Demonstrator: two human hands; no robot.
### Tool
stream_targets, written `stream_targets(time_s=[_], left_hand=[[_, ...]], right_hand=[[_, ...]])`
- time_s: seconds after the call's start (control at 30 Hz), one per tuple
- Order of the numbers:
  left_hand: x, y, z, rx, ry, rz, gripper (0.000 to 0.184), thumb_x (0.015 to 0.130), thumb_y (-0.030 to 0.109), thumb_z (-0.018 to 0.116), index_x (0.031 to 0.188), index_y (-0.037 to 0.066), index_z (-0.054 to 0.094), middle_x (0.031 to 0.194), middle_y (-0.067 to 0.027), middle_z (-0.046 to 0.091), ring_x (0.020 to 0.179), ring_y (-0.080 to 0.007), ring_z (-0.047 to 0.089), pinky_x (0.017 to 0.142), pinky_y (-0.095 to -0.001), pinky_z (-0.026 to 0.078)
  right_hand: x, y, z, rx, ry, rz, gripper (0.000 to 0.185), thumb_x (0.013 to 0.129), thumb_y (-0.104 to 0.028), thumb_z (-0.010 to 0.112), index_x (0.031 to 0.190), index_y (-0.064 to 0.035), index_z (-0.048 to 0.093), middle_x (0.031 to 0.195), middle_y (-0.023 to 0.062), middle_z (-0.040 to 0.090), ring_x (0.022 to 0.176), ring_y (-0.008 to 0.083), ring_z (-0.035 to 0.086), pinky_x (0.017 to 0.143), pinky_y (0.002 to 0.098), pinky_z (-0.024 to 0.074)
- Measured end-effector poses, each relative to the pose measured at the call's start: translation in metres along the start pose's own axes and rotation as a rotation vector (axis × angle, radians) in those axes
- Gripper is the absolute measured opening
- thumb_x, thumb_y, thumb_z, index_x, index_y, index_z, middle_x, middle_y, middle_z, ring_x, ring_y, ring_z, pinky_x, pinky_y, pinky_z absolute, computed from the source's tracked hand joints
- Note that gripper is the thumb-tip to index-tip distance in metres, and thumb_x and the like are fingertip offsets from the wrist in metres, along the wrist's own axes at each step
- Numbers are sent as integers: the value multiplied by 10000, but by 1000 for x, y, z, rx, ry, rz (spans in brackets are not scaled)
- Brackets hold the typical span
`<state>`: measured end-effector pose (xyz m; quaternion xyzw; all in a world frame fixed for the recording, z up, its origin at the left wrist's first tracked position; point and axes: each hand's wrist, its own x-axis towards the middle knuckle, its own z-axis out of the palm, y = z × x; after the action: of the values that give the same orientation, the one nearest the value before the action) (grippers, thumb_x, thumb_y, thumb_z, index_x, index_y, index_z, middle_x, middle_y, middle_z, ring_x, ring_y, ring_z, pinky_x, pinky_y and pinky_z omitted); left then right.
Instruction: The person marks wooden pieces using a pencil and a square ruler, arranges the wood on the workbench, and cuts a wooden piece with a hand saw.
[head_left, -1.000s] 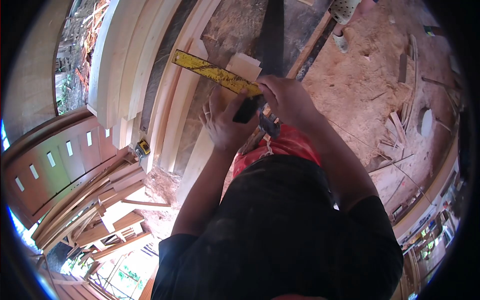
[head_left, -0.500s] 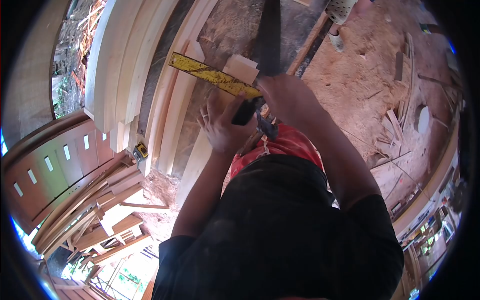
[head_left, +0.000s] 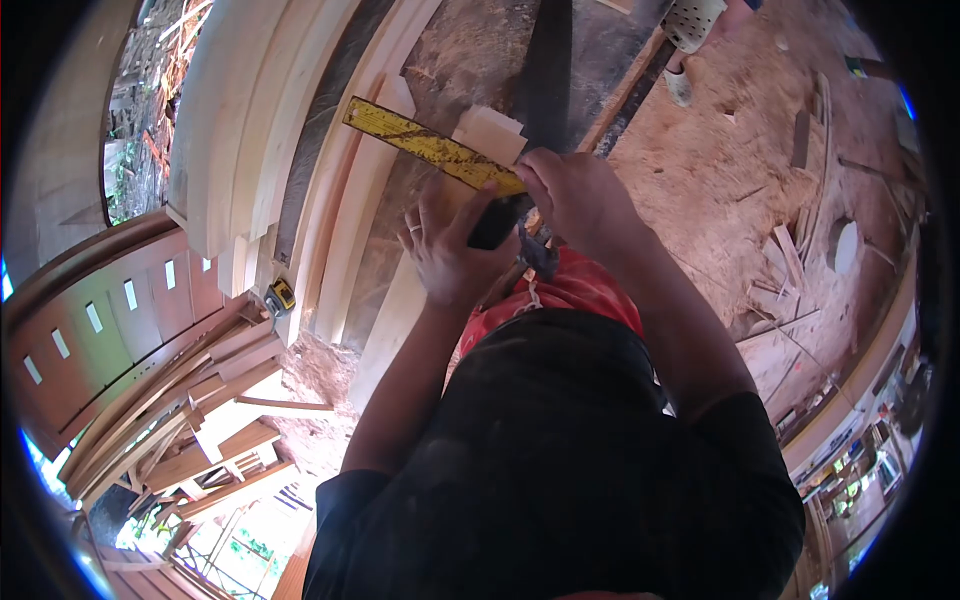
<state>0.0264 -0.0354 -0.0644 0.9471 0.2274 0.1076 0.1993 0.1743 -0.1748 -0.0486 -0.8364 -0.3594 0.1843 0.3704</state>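
Observation:
A try square with a worn yellow blade [head_left: 430, 146] and a black stock lies across a small pale wood block [head_left: 488, 134]. My left hand [head_left: 450, 245], with a ring on one finger, grips the square near its black stock, thumb against the blade. My right hand [head_left: 585, 200] is closed at the blade's right end, fingertips by the edge of the block. Whatever sits in its fingers is hidden. A dark metal clamp-like part [head_left: 538, 255] is just below the hands, in front of the red cloth [head_left: 580, 290] at my waist.
Long planed boards [head_left: 245, 120] are stacked on the left. A yellow-black tape measure [head_left: 281, 297] is at their near end. Wood offcuts [head_left: 210, 440] are piled at lower left. Sawdust covers the floor [head_left: 720, 150] on the right, with scrap sticks. A person's foot [head_left: 678, 88] shows at the top.
My right hand's fingers have curled in more at the end of the blade. The square and my left hand stay almost in place; the view has shifted slightly.

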Motion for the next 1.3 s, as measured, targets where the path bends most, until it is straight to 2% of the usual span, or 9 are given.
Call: stream_targets(time_s=[0.13, 0.33, 0.43, 0.53, 0.93, 1.03, 1.3], left_hand=[[0, 1, -2, 13, -8, 14, 651, 616, 321, 911, 1257, 297, 797, 1475, -193, 559, 1303, -410, 563, 1117, -567, 408], [0, 0, -1, 22, -10, 17, 670, 615, 330, 909, 1275, 315, 793, 1473, -188, 558, 1301, -408, 563, 1110, -575, 406], [-1, 0, -1, 21, -10, 19, 679, 616, 343, 908, 1285, 331, 789, 1481, -183, 553, 1306, -406, 560, 1104, -579, 407], [0, 1, -3, 13, -19, 6, 682, 616, 352, 908, 1287, 344, 787, 1486, -175, 548, 1310, -407, 558, 1102, -578, 410], [1, 2, -6, 19, -46, -21, 676, 610, 354, 915, 1274, 358, 784, 1487, -155, 541, 1303, -419, 558, 1089, -600, 422], [0, 1, -7, 3, -51, -36, 669, 609, 351, 915, 1265, 364, 786, 1487, -152, 542, 1312, -427, 554, 1089, -604, 423], [-2, -3, -5, -72, -17, -37, 621, 637, 356, 925, 1244, 350, 794, 1480, -156, 553, 1322, -450, 550, 1096, -621, 420]], right_hand=[[2, -1, 1, -64, 28, -53, 167, 1053, -187, 644, 985, -35, 643, 698, 197, 670, 656, 412, 694, 578, 501, 540], [2, -6, -6, -175, -77, -60, 167, 1052, -189, 642, 984, -36, 646, 744, 213, 673, 721, 423, 701, 619, 520, 538], [-4, -3, -15, -113, -123, 42, 203, 1056, -223, 615, 977, -38, 648, 773, 201, 703, 767, 418, 724, 657, 521, 566], [-5, -4, -15, -37, -6, 35, 201, 1054, -222, 630, 977, -38, 649, 777, 206, 700, 765, 426, 718, 658, 523, 558], [2, -1, -3, -22, 7, -74, 151, 1043, -180, 647, 1011, -33, 642, 794, 205, 697, 768, 416, 717, 670, 515, 566], [3, 1, -1, -87, -4, -107, 110, 1022, -126, 671, 1099, -48, 658, 811, 195, 694, 749, 424, 699, 645, 511, 541], [8, -4, -3, -221, -77, -151, 113, 1029, -123, 652, 1118, -56, 638, 833, 189, 679, 776, 424, 680, 678, 529, 539]])
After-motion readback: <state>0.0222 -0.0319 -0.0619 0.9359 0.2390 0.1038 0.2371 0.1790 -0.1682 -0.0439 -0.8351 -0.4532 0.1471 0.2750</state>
